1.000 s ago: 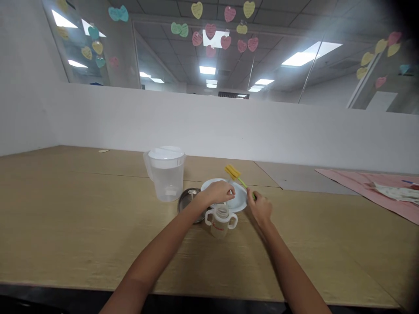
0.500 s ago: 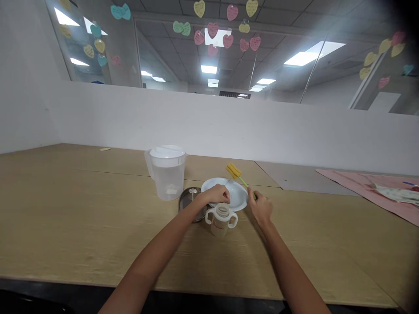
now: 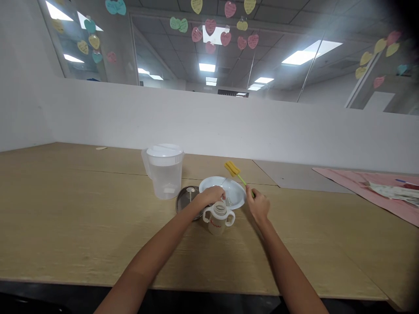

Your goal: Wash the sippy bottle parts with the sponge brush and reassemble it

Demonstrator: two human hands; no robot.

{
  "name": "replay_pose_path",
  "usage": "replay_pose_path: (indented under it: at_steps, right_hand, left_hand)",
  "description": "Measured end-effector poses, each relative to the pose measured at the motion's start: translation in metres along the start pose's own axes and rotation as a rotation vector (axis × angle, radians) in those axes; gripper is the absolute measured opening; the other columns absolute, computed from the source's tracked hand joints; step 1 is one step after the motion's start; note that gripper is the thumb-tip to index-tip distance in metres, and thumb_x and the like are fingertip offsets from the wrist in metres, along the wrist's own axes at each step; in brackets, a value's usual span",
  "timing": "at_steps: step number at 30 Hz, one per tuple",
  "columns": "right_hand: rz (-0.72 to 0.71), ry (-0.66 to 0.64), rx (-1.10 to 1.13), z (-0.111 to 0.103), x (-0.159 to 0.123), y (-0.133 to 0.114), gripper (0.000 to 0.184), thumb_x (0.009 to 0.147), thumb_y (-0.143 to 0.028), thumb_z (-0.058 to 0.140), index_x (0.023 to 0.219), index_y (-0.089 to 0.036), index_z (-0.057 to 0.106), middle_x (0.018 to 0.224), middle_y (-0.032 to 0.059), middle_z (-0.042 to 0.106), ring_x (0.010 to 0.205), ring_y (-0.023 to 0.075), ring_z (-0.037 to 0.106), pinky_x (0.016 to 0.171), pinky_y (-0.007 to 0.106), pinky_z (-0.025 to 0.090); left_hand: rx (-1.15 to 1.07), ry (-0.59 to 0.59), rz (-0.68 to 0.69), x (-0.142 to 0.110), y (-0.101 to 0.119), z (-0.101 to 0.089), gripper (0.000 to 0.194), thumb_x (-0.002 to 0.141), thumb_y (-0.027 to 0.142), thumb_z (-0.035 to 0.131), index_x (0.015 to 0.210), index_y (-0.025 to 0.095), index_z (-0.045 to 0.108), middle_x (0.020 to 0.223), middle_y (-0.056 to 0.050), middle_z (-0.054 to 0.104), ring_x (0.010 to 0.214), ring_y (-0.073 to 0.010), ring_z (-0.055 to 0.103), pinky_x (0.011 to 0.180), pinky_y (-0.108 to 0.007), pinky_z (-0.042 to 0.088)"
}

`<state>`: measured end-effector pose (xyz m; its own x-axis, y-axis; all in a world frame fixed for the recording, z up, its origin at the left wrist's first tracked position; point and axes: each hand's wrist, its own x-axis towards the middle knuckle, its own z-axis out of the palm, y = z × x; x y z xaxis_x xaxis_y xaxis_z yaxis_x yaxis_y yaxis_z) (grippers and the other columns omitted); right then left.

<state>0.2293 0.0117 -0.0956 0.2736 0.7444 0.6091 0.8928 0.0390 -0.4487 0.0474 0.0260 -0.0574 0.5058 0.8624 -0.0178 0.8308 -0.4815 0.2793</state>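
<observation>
Left hand (image 3: 213, 195) sits curled over the open neck of the two-handled baby bottle (image 3: 218, 218), fingers closed on or just above its rim; exact contact is too small to confirm. Probably steadying the bottle so it stays put. Going left to right across the table (image 3: 81, 218): clear lidded pitcher (image 3: 163, 171) stands upright toward the far edge, water inside, handle to the left. Just right of it a round metal lid (image 3: 187, 199) lies flat, knob up, partly behind the left wrist. Bottle stands upright near the table's middle, lid off, touching or just in front of the white plate (image 3: 229, 188). Right hand (image 3: 258, 207) is clamped on the green handle of the sponge brush (image 3: 233, 168), yellow sponge head raised over the plate's far rim, angled up and left, likely kept off the table to stay clean. Pink cloth (image 3: 369, 187) lies at the right edge, well apart.
</observation>
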Motion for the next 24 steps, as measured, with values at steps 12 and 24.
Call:
replay_pose_path:
  at_steps: [12, 24]
  right_hand:
    - [0.018, -0.028, 0.007, -0.002, 0.000, -0.001, 0.054, 0.084, -0.052, 0.029, 0.056, -0.014, 0.056, 0.048, 0.0023, 0.047, 0.046, 0.0095, 0.028, 0.048, 0.024, 0.014]
    - [-0.015, 0.019, -0.005, 0.002, 0.000, 0.001, 0.054, 0.083, -0.052, 0.029, 0.058, -0.014, 0.058, 0.050, 0.0038, 0.050, 0.046, 0.0094, 0.028, 0.049, 0.025, 0.014]
  left_hand:
    - [0.047, 0.025, -0.064, -0.008, -0.001, -0.010, 0.022, 0.062, 0.020, 0.059, 0.084, 0.018, 0.064, 0.088, -0.005, 0.066, 0.075, -0.0167, 0.059, 0.060, -0.022, 0.041]
    - [-0.196, 0.110, 0.065, 0.002, 0.004, -0.004, 0.024, 0.068, 0.035, 0.058, 0.075, 0.015, 0.068, 0.078, -0.004, 0.069, 0.069, -0.0143, 0.060, 0.062, -0.021, 0.042]
